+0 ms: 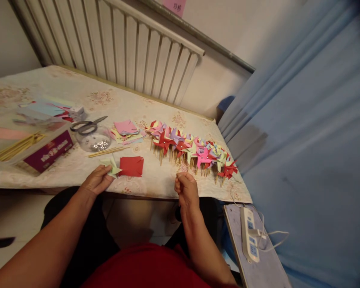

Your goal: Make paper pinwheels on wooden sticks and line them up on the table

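My left hand [96,180] pinches a pale green paper pinwheel [113,168] just above the table's front edge. Right beside it lies a red paper square [132,166] with slits cut into its corners. My right hand [187,189] is closed at the front edge, its fingertips pressed together; whatever they hold, if anything, is too small to make out. Beyond that hand stand rows of finished pinwheels [195,150] in red, pink, purple and pale green on thin sticks. Loose wooden sticks [108,151] lie behind the red square.
A clear bowl [94,142] holds shiny metal pins, with scissors [88,125] across its rim. Cut paper squares [126,129] are stacked nearby. At left is a plastic box [49,154] with sticks. A power strip [249,236] sits on a stool, near a blue curtain [303,132].
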Demonstrator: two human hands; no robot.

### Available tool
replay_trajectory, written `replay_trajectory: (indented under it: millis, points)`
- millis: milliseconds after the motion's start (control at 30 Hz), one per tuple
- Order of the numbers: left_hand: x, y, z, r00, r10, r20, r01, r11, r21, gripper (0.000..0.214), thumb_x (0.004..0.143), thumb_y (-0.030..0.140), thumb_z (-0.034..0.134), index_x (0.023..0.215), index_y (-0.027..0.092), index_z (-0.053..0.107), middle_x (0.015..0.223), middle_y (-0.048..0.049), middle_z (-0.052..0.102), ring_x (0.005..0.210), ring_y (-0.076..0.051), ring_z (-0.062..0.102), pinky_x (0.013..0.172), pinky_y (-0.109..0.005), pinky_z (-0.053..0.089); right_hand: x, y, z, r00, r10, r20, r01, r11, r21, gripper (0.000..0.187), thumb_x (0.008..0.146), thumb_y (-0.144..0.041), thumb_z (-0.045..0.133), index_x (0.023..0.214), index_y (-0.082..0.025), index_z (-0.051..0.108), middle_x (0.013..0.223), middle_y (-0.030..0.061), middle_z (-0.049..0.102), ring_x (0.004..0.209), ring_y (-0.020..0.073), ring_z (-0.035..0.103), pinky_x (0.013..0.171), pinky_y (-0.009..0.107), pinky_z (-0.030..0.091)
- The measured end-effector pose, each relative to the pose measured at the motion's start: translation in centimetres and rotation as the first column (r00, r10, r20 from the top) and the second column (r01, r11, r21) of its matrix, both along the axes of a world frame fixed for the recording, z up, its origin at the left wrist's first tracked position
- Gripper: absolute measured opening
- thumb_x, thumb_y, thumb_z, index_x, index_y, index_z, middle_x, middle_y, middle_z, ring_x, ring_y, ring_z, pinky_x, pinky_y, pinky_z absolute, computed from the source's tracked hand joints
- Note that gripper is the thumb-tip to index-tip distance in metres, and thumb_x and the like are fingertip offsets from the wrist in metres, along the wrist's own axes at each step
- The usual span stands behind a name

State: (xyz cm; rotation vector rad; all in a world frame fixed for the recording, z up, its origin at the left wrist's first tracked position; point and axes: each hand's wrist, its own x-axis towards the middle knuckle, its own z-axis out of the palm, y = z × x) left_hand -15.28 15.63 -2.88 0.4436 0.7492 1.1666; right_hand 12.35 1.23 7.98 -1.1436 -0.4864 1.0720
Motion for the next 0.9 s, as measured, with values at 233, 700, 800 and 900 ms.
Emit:
replay_trajectory:
  millis: [233, 700, 800, 900]
  points:
    - [-0.08, 0.06, -0.29, 0.999, -0.023, 0.034, 0.021, 0.999, 0.048, 0.021, 0.069, 0.003, 0.071, 0.087, 0.013, 0.070, 0.088, -0.0073, 0.075, 0.080, -0.020, 0.072, 0.080, -0.029, 0.061, -0.01, -0.02, -0.15, 1.000, 0.014, -0.015, -0.014, 1.000, 0.006, 0.022, 0.061, -0.030, 0.072, 0.066, -0.019, 0.054, 0.052, -0.0060, 0.055, 0.036, 0.0037, 0.034, 0.036, 0.018, 0.018]
    - [-0.22, 0.18, -0.63, 0.999, -0.020, 0.029, 0.018, 0.998, 0.068, 0.018, 0.068, 0.003, 0.073, 0.082, 0.013, 0.069, 0.081, -0.0051, 0.073, 0.072, -0.016, 0.070, 0.073, -0.025, 0.061, -0.06, -0.03, 0.06, 0.999, 0.037, -0.012, -0.037, 0.999, -0.008, 0.026, 0.060, -0.033, 0.073, 0.073, -0.017, 0.056, 0.052, -0.0060, 0.056, 0.034, 0.0041, 0.036, 0.034, 0.017, 0.018]
    - [-0.19, 0.24, -0.64, 1.000, -0.007, 0.028, 0.006, 0.999, 0.036, 0.016, 0.070, 0.004, 0.072, 0.083, 0.013, 0.069, 0.080, -0.0047, 0.072, 0.071, -0.015, 0.069, 0.076, -0.025, 0.060, -0.04, -0.05, -0.02, 0.999, 0.036, -0.016, -0.036, 0.999, 0.001, 0.025, 0.060, -0.031, 0.072, 0.075, -0.017, 0.057, 0.052, -0.0061, 0.056, 0.033, 0.0041, 0.036, 0.034, 0.017, 0.018]
    - [-0.16, 0.31, -0.70, 1.000, -0.006, 0.023, 0.005, 1.000, 0.016, 0.014, 0.071, 0.005, 0.072, 0.081, 0.013, 0.068, 0.078, -0.0041, 0.072, 0.070, -0.015, 0.069, 0.076, -0.027, 0.061, -0.04, -0.06, -0.07, 1.000, 0.021, -0.012, -0.021, 1.000, -0.007, 0.023, 0.061, -0.032, 0.071, 0.071, -0.017, 0.056, 0.049, -0.0071, 0.054, 0.032, 0.0037, 0.033, 0.033, 0.017, 0.017]
